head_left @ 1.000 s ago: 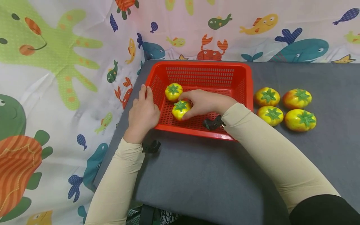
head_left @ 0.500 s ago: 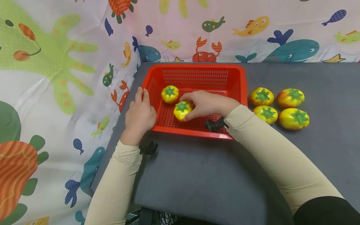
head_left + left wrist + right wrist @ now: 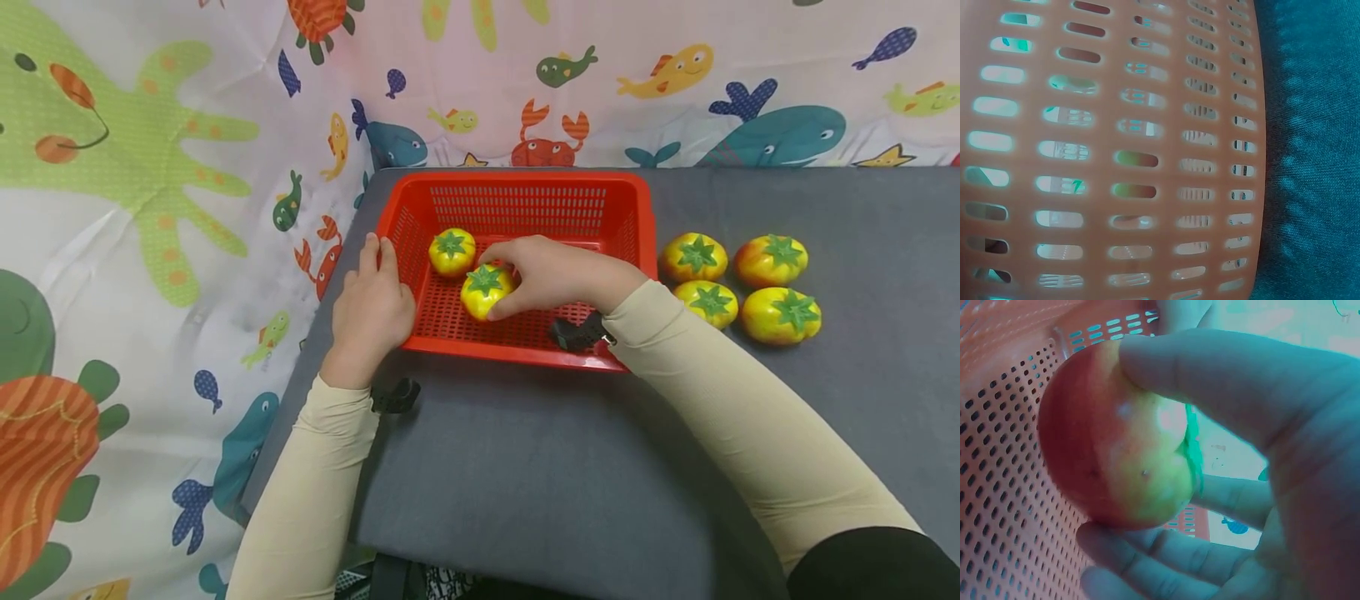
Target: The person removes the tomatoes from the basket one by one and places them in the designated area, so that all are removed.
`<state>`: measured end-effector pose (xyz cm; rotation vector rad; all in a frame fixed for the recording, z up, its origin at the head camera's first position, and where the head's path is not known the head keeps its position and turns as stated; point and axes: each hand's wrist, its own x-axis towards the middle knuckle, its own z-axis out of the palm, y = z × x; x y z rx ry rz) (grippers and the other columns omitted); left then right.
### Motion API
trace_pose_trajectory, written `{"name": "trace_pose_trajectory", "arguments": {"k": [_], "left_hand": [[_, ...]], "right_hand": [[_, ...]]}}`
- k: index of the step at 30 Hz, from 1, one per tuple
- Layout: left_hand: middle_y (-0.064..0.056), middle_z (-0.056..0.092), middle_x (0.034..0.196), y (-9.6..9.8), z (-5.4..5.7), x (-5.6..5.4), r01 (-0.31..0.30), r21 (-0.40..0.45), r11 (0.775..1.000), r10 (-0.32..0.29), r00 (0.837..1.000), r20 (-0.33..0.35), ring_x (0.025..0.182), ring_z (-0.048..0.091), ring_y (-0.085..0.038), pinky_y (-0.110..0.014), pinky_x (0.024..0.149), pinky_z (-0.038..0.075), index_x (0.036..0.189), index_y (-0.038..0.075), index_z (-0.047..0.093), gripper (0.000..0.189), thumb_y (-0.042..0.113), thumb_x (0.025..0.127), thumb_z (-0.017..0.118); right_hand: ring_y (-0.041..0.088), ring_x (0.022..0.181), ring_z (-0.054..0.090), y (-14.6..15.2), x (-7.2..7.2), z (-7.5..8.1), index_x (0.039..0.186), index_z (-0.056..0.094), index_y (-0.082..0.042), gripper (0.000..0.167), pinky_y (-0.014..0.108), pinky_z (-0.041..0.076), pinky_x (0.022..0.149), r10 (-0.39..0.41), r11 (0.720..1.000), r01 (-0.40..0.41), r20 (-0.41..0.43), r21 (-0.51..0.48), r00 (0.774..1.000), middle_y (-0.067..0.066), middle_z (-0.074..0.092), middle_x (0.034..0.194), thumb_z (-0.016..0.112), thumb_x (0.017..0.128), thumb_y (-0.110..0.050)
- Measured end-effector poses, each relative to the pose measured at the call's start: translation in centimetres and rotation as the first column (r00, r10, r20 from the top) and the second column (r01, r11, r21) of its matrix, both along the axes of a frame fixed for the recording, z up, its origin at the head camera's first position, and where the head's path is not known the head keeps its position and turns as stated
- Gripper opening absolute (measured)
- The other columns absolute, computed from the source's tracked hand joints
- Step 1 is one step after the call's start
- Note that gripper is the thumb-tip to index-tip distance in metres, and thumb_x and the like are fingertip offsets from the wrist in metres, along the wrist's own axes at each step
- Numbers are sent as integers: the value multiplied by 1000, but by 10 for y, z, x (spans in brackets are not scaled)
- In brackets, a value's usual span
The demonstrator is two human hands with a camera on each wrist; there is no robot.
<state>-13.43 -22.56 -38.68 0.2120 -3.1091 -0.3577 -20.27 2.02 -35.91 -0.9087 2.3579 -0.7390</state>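
Observation:
A red plastic basket with slotted walls stands on the grey table. Inside it my right hand pinches a yellow, tomato-like fruit with a green star-shaped cap. The right wrist view has the thumb on one side of this fruit and fingers on the other, close over the basket floor; its skin is red towards the bottom. Just behind it sits a second such fruit. My left hand rests at the basket's left rim, two fingers straight along it. The left wrist view shows only slotted basket wall and cloth.
Right of the basket, several more of these fruits stand in two rows on the table. A curtain printed with sea animals hangs behind the table and along its left side.
The fruit in my right hand has shifted slightly right, away from the other one in the basket. The head view has turned a little. My left hand stays at the rim.

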Motion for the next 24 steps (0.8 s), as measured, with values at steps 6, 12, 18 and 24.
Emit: {"name": "trace_pose_trajectory", "arguments": {"k": [6,12,18,24], "left_hand": [[-17,17,174,1,1,0,2,5,1000,-2,1000,-6,109,53,-43,-58,79,58,167,4,22,74,21,101,50],[-17,16,175,-1,1,1,-1,-1,1000,1,1000,1,112,53,-44,-59,80,58,167,4,22,75,22,100,51],[-17,15,175,-2,0,1,-3,3,1000,3,1000,7,113,52,-44,-59,82,58,167,4,21,75,21,101,51],[-17,15,175,-1,0,-1,7,13,1000,-7,1000,2,112,52,-44,-60,82,58,167,5,21,75,21,101,51]], "right_hand": [[22,117,56,6,3,7,148,57,-17,76,42,56,96,-8,1000,8,-15,5,1000,1,63,131,87,83,-41],[23,114,57,12,6,9,149,56,-15,78,41,56,94,-17,1000,17,-25,3,1000,3,64,129,88,83,-40],[22,114,58,14,10,9,148,56,-17,78,41,56,95,-16,1000,16,-26,-15,1000,1,65,128,88,82,-41],[23,112,59,21,15,11,148,56,-18,78,41,57,93,-41,999,40,-18,-20,999,0,65,128,89,82,-42]]}}
